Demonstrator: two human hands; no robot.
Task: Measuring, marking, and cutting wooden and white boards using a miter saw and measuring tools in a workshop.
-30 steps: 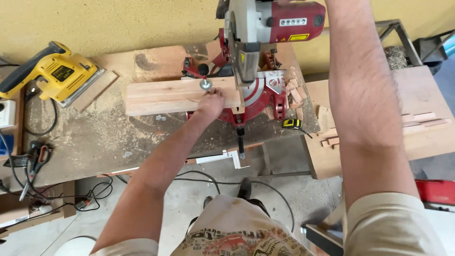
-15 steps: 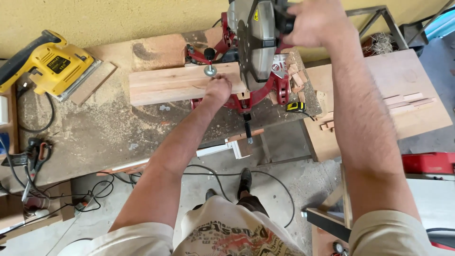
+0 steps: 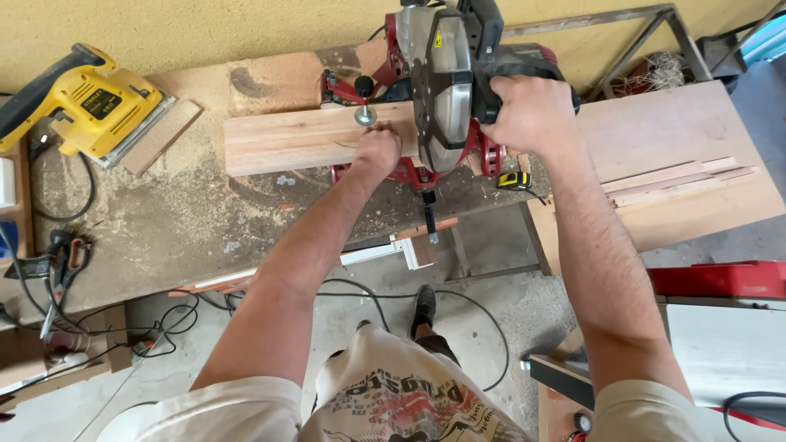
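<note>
A black shoe (image 3: 423, 307) stands on the floor among cables. Beyond it, on the dusty worktop (image 3: 188, 217), the left hand (image 3: 377, 151) presses flat, fingers curled, on a plank (image 3: 303, 139) lying across the saw's base. The right hand (image 3: 528, 110) is clenched around the handle of the red mitre saw (image 3: 446, 82). A yellow sander (image 3: 98, 106) sits far left.

A small yellow triangular warning label (image 3: 437, 38) sits on the saw's grey blade guard, top centre. A black rectangular label (image 3: 101, 104) marks the yellow power tool, upper left.
</note>
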